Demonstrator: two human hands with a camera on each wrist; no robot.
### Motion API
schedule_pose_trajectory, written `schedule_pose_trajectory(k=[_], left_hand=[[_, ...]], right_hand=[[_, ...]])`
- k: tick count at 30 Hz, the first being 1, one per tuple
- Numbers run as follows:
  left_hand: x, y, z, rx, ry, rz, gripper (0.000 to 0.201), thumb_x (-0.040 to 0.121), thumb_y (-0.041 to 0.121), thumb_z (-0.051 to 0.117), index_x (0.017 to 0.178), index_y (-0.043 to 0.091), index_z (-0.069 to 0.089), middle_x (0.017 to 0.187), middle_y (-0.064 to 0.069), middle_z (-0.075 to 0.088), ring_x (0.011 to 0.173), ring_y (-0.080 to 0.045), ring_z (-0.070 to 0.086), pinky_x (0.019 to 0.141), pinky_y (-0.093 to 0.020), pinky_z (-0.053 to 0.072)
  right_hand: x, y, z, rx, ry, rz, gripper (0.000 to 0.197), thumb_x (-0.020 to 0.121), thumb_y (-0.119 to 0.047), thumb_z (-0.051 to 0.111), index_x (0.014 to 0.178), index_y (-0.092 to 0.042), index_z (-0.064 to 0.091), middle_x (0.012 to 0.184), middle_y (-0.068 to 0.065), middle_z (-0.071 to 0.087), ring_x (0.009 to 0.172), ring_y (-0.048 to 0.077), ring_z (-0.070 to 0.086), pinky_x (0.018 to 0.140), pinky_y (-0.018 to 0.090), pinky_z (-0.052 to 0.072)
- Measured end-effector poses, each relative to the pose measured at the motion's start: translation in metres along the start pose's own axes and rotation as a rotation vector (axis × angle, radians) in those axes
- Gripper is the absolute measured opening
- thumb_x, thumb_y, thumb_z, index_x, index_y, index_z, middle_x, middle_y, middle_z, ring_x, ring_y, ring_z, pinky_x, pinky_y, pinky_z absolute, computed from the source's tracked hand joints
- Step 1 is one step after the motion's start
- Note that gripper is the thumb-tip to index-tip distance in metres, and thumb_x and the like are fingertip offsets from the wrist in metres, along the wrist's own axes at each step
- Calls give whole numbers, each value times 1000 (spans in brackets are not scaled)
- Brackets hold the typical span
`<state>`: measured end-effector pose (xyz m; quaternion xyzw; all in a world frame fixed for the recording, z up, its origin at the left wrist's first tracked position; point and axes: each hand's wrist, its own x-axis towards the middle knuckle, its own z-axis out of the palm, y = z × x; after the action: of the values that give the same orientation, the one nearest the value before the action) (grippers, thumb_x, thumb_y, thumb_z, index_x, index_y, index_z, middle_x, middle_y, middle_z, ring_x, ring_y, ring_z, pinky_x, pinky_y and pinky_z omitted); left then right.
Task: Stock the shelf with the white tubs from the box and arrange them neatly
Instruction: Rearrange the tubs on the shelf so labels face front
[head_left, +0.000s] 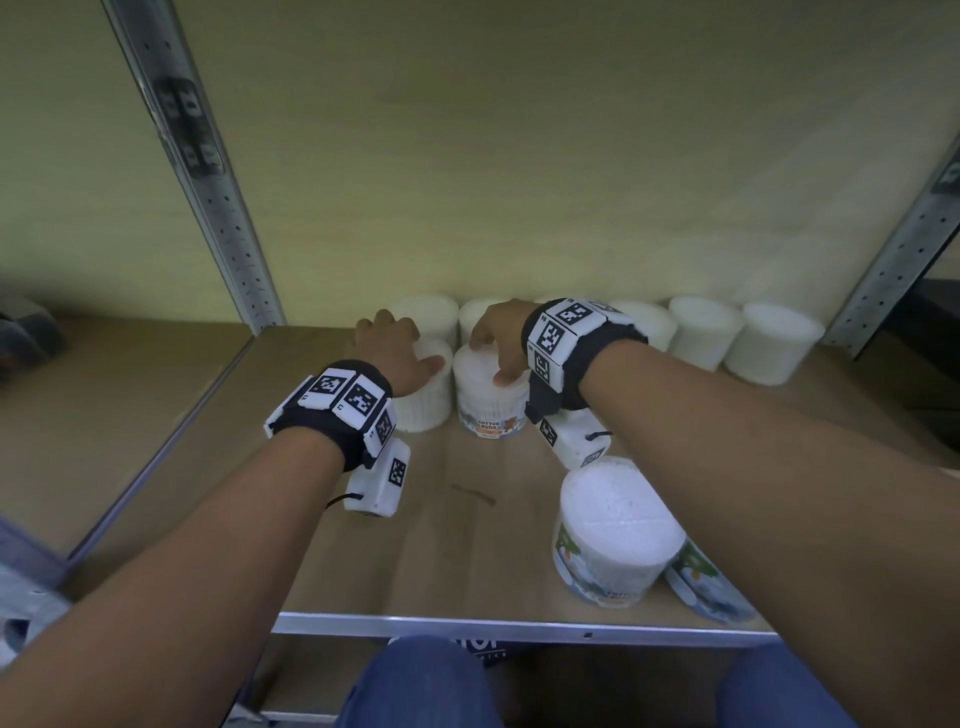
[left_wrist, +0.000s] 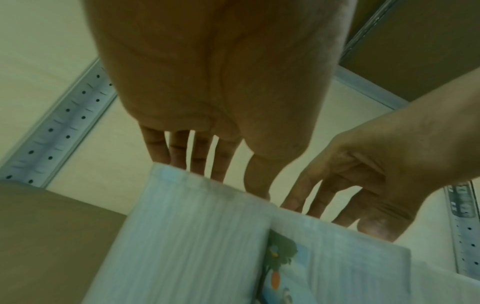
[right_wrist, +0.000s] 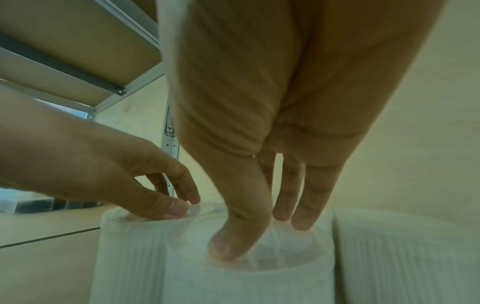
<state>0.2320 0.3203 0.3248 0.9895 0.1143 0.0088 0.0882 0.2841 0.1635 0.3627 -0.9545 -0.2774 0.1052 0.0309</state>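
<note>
A stockroom or shop storage area, identified by its fittings. The shelf (head_left: 363, 561) is a wood-effect board edged with a metal rail and carried on perforated steel uprights (head_left: 228, 228), the slotted kind used for adjustable racking; a second upright (head_left: 893, 265) stands at the right. A plain pale back panel (head_left: 519, 156) closes the bay. Identical white tubs (head_left: 706, 332) stand in a row along the back, several to a line, as retail stock is faced. One tub (head_left: 491, 400) bears a printed "Cotton Buds" label. The right wrist view shows another shelf board (right_wrist: 64, 67) above, on the same metal frame.
</note>
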Motion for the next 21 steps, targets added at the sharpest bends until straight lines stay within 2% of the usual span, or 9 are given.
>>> schedule_pose_trajectory(k=[6,10,11,12,14,15,17,18,21], left_hand=[[-1,1,-6,-6,-61,51,56,91,43,54,139,15,42,143,-12,37,132,-32,36,108,-41,34],[-2,0,-10,-56,-154,106,54,96,28,52,145,16,34,153,-7,29,138,-28,31,110,-34,29],[-2,-1,-12,-80,-174,120,53,96,23,51,146,16,33,154,-5,27,138,-26,32,109,-32,30],[-2,-1,-14,-96,-196,133,53,97,18,49,146,17,32,155,-4,26,139,-25,32,109,-31,30],[-2,1,-17,-98,-232,151,52,97,9,44,147,17,31,156,-5,25,140,-24,31,109,-30,30],[-1,2,-18,-101,-222,150,50,98,7,42,146,16,33,156,-6,27,141,-25,31,109,-30,30],[2,3,-17,-160,-132,128,44,96,9,44,140,13,43,150,-9,37,136,-26,37,106,-31,33],[4,3,-16,-202,-62,106,40,95,13,49,135,12,49,144,-10,43,131,-27,43,103,-31,36],[8,2,-10,-186,64,27,43,91,32,57,128,11,52,135,-13,47,124,-30,46,102,-37,40]], right_hand=[[5,2,2,-20,11,19,55,78,-14,76,130,-15,56,132,8,58,121,24,57,91,27,46],[14,3,6,-40,-22,111,57,76,-16,78,129,-15,57,130,7,58,119,24,58,89,27,46],[25,0,7,-69,-65,120,64,69,-23,83,128,-20,58,129,3,58,116,24,58,90,28,46],[53,10,17,-108,-113,113,78,54,-37,89,125,-29,58,128,-3,57,113,24,59,91,31,48],[140,44,55,-125,-173,84,106,16,-62,88,116,-48,57,131,-9,55,107,24,59,90,48,49],[138,40,50,-120,-204,95,104,16,-63,87,115,-48,58,131,-9,55,108,24,59,90,50,49],[116,31,40,-190,-275,121,81,48,-50,87,122,-32,61,131,-7,56,115,21,56,96,41,48],[81,14,24,-187,-232,98,75,56,-43,86,124,-25,61,130,-8,55,115,20,54,97,38,47],[82,12,26,-190,-220,104,84,44,-48,87,122,-31,62,131,-6,56,116,21,54,99,46,46]])
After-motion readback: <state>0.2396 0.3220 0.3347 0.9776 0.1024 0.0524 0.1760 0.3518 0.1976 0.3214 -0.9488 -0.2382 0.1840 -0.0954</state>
